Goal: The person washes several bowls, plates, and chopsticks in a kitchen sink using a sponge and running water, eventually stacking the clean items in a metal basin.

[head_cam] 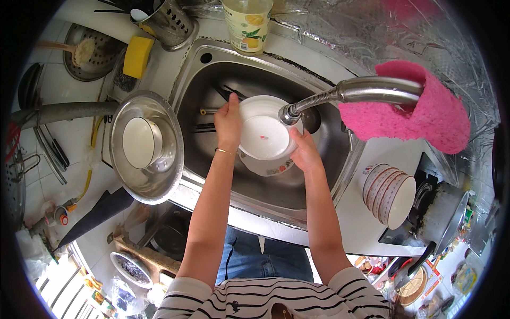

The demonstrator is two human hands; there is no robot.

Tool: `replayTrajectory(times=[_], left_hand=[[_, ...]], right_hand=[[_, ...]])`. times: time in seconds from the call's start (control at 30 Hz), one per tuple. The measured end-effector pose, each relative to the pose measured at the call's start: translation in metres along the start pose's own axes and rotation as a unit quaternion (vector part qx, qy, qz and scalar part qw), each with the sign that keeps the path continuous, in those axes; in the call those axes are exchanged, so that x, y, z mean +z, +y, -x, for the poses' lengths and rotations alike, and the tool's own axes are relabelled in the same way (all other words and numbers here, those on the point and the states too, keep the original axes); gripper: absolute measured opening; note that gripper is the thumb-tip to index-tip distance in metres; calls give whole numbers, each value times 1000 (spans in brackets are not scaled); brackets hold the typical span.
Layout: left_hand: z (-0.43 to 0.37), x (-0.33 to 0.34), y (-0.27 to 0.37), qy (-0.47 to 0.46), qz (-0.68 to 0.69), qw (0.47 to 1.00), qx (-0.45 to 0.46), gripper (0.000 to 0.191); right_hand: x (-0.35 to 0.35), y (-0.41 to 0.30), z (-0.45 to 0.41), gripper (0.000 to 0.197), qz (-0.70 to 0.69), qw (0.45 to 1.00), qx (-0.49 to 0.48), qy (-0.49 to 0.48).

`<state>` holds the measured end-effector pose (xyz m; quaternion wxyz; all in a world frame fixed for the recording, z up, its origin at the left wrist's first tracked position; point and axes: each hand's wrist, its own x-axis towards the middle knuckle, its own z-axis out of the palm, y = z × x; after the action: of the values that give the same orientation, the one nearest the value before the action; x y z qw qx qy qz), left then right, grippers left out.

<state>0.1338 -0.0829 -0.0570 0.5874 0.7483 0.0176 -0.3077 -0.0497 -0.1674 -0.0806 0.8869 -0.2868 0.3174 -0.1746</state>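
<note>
Over the stainless steel sink [191, 149], both my hands hold a white bowl [265, 133] whose smooth base shows a small red mark. My left hand [229, 121] grips its left side, with the thumb near the rim. On its right side is my right hand [305, 147], just beside the metal spout [289, 113] of the flexible faucet. Below the bowl, a white dish with a floral pattern [275, 169] is partly hidden. Chopsticks [205, 127] and other dark utensils [223, 93] lie at the sink's left; no water stream is plainly visible.
Left of the sink stands a metal basin [169, 175] holding a white bowl [138, 142]. Stacked bowls [388, 195] and a pot [438, 215] are at right. A pink cloth [442, 107] drapes the faucet pipe. A plastic tub [248, 30] and yellow sponge [138, 57] sit behind.
</note>
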Motion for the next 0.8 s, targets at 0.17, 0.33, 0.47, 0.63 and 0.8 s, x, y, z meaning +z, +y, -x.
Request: replayTrajectory(times=[0.17, 0.33, 0.47, 0.63, 0.8], left_hand=[[17, 34, 4, 41, -295, 904, 309, 33], [43, 49, -4, -54, -348, 818, 456, 43], [62, 37, -18, -164, -385, 777, 470, 52], [41, 0, -31, -21, -409, 825, 390, 62], [27, 8, -20, -57, -117, 986, 100, 71]], right_hand=[[17, 4, 7, 52, -61, 998, -1, 27], [36, 15, -3, 52, -46, 993, -61, 85], [31, 7, -2, 50, -77, 989, -83, 92], [31, -1, 0, 49, -125, 988, -77, 39], [27, 0, 6, 45, -119, 991, -55, 38]])
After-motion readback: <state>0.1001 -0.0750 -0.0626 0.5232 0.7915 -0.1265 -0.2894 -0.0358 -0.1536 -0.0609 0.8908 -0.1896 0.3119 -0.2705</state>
